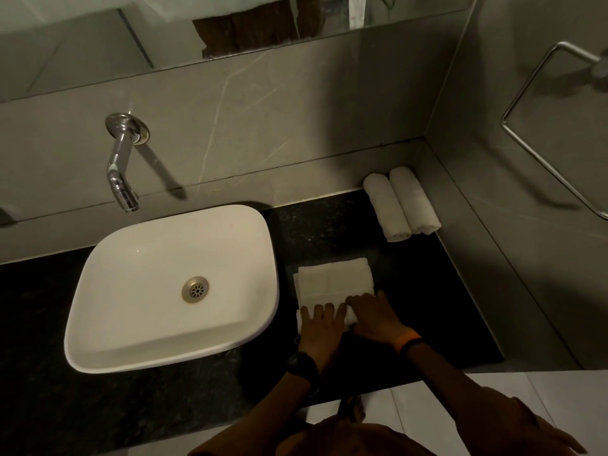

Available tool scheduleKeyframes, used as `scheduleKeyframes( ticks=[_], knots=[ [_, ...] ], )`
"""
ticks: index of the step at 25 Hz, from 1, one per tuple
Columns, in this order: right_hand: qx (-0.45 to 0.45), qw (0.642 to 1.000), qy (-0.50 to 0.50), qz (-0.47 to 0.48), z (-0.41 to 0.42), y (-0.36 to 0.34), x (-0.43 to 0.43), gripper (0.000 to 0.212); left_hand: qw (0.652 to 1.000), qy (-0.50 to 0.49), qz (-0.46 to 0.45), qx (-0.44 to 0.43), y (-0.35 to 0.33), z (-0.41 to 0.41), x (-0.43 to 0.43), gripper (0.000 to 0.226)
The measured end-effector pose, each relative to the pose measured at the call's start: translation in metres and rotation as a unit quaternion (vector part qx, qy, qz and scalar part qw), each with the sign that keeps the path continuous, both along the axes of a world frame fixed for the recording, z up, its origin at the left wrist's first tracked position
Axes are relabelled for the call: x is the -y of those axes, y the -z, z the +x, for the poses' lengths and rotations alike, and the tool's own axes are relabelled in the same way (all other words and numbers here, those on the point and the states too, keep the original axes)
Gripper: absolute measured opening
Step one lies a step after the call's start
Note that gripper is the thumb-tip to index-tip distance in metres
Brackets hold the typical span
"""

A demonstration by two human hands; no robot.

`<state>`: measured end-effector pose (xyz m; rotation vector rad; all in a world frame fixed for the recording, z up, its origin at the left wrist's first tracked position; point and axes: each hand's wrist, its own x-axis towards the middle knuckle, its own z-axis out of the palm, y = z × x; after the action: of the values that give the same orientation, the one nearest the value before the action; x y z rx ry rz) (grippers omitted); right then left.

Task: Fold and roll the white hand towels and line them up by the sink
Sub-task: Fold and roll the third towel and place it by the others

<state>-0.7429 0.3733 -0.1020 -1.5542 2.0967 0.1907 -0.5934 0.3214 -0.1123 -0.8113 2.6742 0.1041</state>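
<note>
A folded white hand towel (335,281) lies flat on the black counter (427,291), just right of the white sink (171,291). Its near end is curled into a small roll under my fingers. My left hand (320,327) and my right hand (373,315) press side by side on that rolled end, fingers curved over it. Two finished towel rolls (401,204) lie side by side, touching, in the back right corner of the counter against the wall.
A chrome wall tap (123,166) hangs over the sink's back edge. A metal towel ring (552,126) sticks out from the right wall. A mirror (164,28) runs along the top. The counter's front edge (362,394) is below my wrists.
</note>
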Motion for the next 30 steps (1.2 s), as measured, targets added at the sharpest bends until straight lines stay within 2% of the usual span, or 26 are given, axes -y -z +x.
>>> scheduleKeyframes(
  ticks=[1,4,6,7,10,11,13,15,17,18,19,22,23,25,28,30],
  knots=[
    [-0.001,1.0,0.0,0.017,0.001,-0.004,0.004,0.051,1.0,-0.01,0.0,0.006,0.001,-0.002,0.0,0.068],
    [-0.056,0.998,-0.037,-0.017,0.014,-0.002,-0.007,0.067,0.991,-0.069,0.111,-0.015,-0.008,-0.014,0.025,0.057],
    [-0.09,0.993,-0.061,-0.043,0.021,0.003,-0.015,0.071,0.973,-0.111,0.202,0.003,-0.013,-0.019,0.036,0.06],
    [-0.093,0.993,-0.065,-0.032,0.02,0.003,-0.011,0.069,0.974,-0.11,0.198,0.014,-0.018,-0.019,0.035,0.064],
    [-0.045,0.998,-0.03,0.027,0.009,-0.011,0.018,0.059,0.997,-0.049,0.066,0.011,-0.02,-0.003,0.016,0.075],
    [-0.033,0.998,-0.025,0.055,0.008,-0.015,0.026,0.056,0.998,-0.04,0.052,0.004,-0.018,0.002,0.011,0.075],
    [-0.024,0.995,-0.03,0.093,0.012,-0.016,0.029,0.064,0.992,-0.071,0.101,-0.003,-0.018,0.001,0.017,0.067],
    [-0.067,0.995,-0.05,0.053,0.02,-0.008,0.016,0.079,0.973,-0.126,0.194,0.011,-0.022,-0.006,0.038,0.056],
    [-0.086,0.994,-0.064,0.014,0.024,-0.001,0.01,0.08,0.946,-0.15,0.284,0.041,-0.025,-0.01,0.053,0.056],
    [-0.077,0.995,-0.066,0.018,0.023,-0.002,0.014,0.076,0.942,-0.148,0.296,0.052,-0.027,-0.008,0.051,0.06],
    [-0.063,0.996,-0.061,0.028,0.021,-0.006,0.022,0.072,0.951,-0.141,0.271,0.055,-0.027,-0.004,0.046,0.066],
    [-0.02,0.995,-0.041,0.094,0.011,-0.017,0.045,0.064,0.991,-0.077,0.105,0.035,-0.024,0.011,0.029,0.074],
    [-0.008,0.991,-0.041,0.129,0.01,-0.021,0.048,0.066,0.992,-0.071,0.105,0.029,-0.021,0.011,0.029,0.072],
    [-0.018,0.989,-0.045,0.14,0.012,-0.02,0.043,0.075,0.977,-0.103,0.182,0.032,-0.023,0.004,0.045,0.065],
    [-0.078,0.994,-0.077,0.022,0.018,-0.013,0.028,0.085,0.95,-0.121,0.281,0.056,-0.029,-0.005,0.076,0.06],
    [-0.073,0.993,-0.097,-0.001,0.019,-0.007,0.025,0.082,0.958,-0.112,0.26,0.051,-0.029,-0.004,0.07,0.064]
  ],
)
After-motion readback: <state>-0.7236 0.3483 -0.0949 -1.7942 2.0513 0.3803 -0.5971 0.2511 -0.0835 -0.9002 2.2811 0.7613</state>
